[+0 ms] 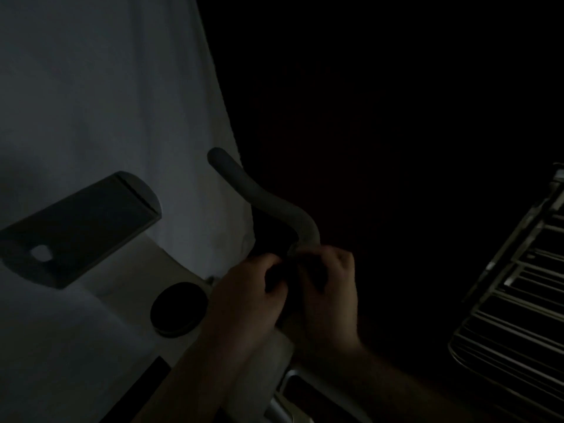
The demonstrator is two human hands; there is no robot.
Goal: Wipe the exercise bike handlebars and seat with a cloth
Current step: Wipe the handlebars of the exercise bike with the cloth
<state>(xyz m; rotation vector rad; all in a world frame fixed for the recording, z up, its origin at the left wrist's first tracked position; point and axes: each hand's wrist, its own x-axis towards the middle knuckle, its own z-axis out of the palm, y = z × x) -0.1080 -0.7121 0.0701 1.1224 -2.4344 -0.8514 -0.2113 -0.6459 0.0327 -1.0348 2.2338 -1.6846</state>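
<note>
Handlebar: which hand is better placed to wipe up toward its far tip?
Probably the right hand: it sits at the handlebar's lower bend. The left hand is beside it, lower. The cloth is too dark to see.

My hands point(287, 285) meet at the handlebar's point(262, 196) near end; the console point(82, 227) sits left of it, a wire rack point(515, 300) far right.

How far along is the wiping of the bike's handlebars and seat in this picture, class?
Done: nothing can be confirmed; the room is too dark to judge any surface clean. In hand: the left hand and right hand are bunched together at the lower end of the curved handlebar, gripping something dark, probably the cloth, though it is hard to make out. Left: the handlebar's upper end looks untouched, and the seat is not in view.
</note>
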